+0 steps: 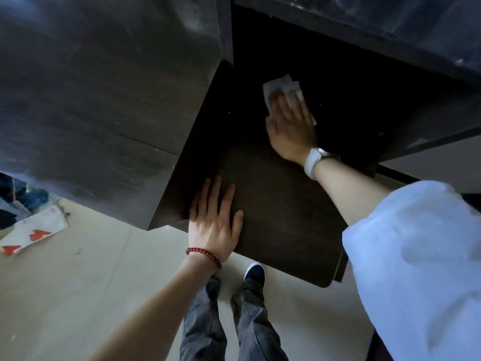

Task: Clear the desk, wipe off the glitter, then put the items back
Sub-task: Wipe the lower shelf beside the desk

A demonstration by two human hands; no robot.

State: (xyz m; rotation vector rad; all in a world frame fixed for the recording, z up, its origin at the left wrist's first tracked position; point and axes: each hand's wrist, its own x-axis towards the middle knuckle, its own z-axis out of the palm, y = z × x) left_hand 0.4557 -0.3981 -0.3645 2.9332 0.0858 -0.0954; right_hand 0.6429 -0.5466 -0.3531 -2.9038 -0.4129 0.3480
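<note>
Desk [286,230], dark brown and low, is sitting between two dark cabinet sides, its rounded front corner jutting out over the pale floor [104,295] just ahead of the person's shoes. Nearest the viewer, the left hand [216,217] is lying flat on the front left part of the top, fingers straight and slightly spread, holding nothing; it appears to be bracing. A red bead bracelet [203,256] is circling that wrist. Farther in, the right hand [289,123] is reaching across the surface with a white watch band [312,162] at the wrist, and its straight fingers are pressing down on a white wipe [278,86]. The wipe is lying directly under the fingers, with its far edge and corners showing beyond the fingertips, deep in the shadowed back half of the desk.

Judging by how things lie, the clearing step looks finished, since nothing is standing on the visible top. The wiping step is in hand: a few pale specks are showing on the dark wood near the wipe, though whether they are glitter is too fine to tell. Putting the items back is not yet begun. Off to the far left, a cloth with red hearts [31,233] is lying on the floor beside some blue fabric.
</note>
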